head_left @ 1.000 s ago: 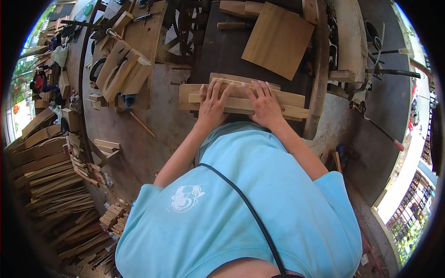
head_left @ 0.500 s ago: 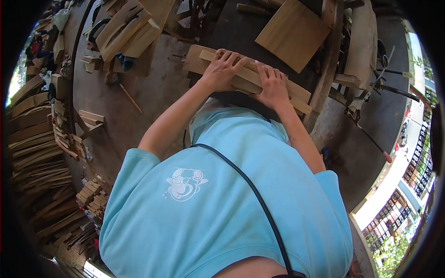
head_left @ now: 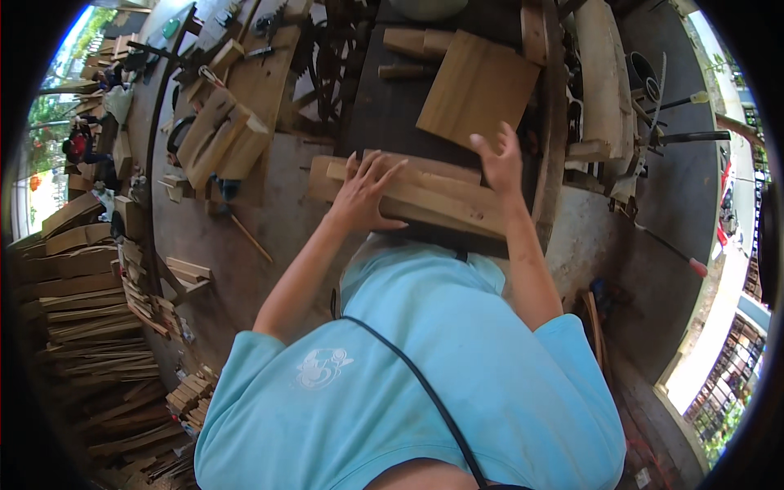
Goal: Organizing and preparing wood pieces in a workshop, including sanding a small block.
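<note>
A long wooden board (head_left: 445, 194) lies across the near end of the dark work surface, along the edge of a flat, wider plank (head_left: 322, 173). My left hand (head_left: 361, 194) rests on its left part with the fingers spread, the thumb stretched along the near side. Past the board's right end, my right hand (head_left: 501, 162) is raised with fingers and thumb apart, holding nothing. Just beyond that hand lies a square wooden panel (head_left: 478, 86). It is tilted on the dark surface (head_left: 384, 114).
A wooden-handled tool (head_left: 406, 72) and wood blocks (head_left: 412, 41) lie behind the board. Long timber (head_left: 600, 82) stands at the right beside metal rods. Cut wood pieces (head_left: 220, 139) sit at the left, near a mallet handle (head_left: 251, 238). Stacked strips (head_left: 90, 306) fill the far left.
My right hand has come off the board and risen with its fingers spread. My left hand stays on the wood. The whole view has shifted, showing more of the bench's far part.
</note>
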